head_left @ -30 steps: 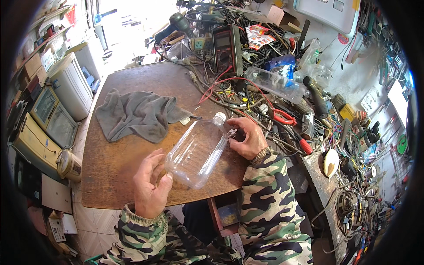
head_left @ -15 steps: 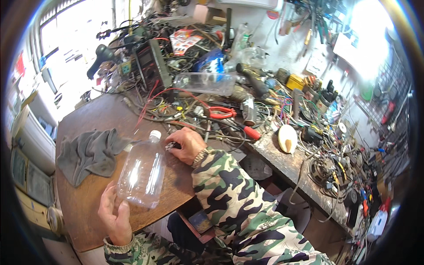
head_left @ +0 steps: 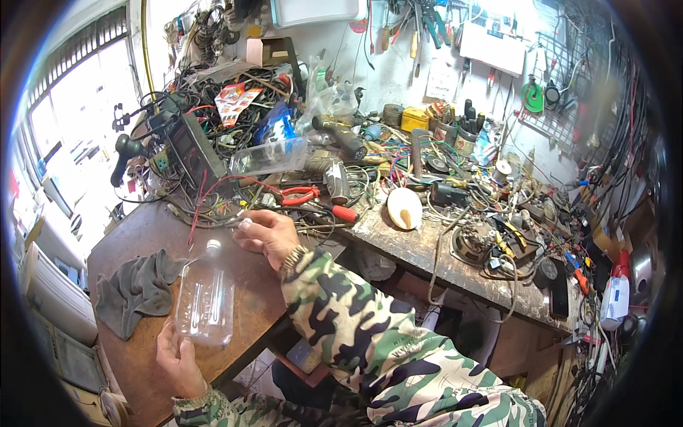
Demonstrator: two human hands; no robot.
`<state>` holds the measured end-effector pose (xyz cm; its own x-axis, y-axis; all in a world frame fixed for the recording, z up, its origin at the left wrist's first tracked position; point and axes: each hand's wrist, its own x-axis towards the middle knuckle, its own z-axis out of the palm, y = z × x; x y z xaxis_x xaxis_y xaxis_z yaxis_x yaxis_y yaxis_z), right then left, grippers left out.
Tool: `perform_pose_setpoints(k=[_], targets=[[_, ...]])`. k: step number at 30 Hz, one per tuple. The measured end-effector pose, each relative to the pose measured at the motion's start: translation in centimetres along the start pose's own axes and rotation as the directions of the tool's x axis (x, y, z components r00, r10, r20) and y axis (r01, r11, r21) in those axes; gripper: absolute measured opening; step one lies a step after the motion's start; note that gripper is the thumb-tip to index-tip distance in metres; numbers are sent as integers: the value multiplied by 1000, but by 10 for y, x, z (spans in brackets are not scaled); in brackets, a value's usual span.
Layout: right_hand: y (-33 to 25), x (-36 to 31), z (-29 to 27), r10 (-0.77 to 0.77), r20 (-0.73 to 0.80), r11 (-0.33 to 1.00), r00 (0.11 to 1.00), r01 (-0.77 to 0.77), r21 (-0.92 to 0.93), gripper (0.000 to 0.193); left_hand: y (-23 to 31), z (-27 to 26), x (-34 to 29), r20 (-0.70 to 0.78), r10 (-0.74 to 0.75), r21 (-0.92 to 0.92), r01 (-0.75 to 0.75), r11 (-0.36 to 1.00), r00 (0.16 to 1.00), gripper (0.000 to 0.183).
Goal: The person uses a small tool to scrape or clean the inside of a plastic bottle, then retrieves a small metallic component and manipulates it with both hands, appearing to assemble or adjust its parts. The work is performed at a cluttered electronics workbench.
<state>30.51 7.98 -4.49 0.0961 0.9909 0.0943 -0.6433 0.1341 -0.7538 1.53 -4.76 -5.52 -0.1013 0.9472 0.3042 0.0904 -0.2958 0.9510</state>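
Observation:
A clear plastic bottle (head_left: 206, 302) with a white cap (head_left: 213, 245) leans away from me over the brown table. At its lower left corner, my left hand (head_left: 182, 364) grips the base between thumb and fingers. Beyond the bottle and to its right, my right hand (head_left: 269, 238) is closed in a pinch. A small whitish, shiny thing shows at its fingertips, too small to name. Left of the bottle lies a crumpled grey cloth (head_left: 139, 292).
Red-handled pliers (head_left: 300, 196) and tangled wires lie just past my right hand. A clear plastic tray (head_left: 267, 156) and a dark meter (head_left: 193, 153) stand behind. A worn workbench (head_left: 398, 249) full of parts runs to the right, with a gap below its front edge.
My view has swung to the right and up, so the scene sits further left. My right hand has lifted away from the bottle's neck; my left hand stays at the base.

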Motion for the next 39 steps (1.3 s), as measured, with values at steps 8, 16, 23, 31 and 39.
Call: perform_pose_setpoints(k=[8, 16, 23, 31, 39], targets=[[-14, -199, -15, 113, -126, 964, 985, -78, 255, 33, -5, -1, -6, -9, 10, 25, -10, 1000, 1000, 48], [-20, -329, -81, 166, -476, 980, 864, -88, 181, 21, -10, -5, -6, 0, 30, -10, -30, 1000, 1000, 48], [9, -297, -185, -41, -724, 979, 689, -118, -168, 25, -9, 1, -4, 1, 29, 31, -29, 999, 1000, 48], [27, -253, -187, -448, -390, 332, 804, -255, -908, 28, -11, -7, -6, -5, 53, 31, -53, 998, 999, 48], [2, -247, -164, -442, -331, 126, 834, -307, -943, 22, 16, 13, -12, -8, 16, -13, -16, 1000, 1000, 53]])
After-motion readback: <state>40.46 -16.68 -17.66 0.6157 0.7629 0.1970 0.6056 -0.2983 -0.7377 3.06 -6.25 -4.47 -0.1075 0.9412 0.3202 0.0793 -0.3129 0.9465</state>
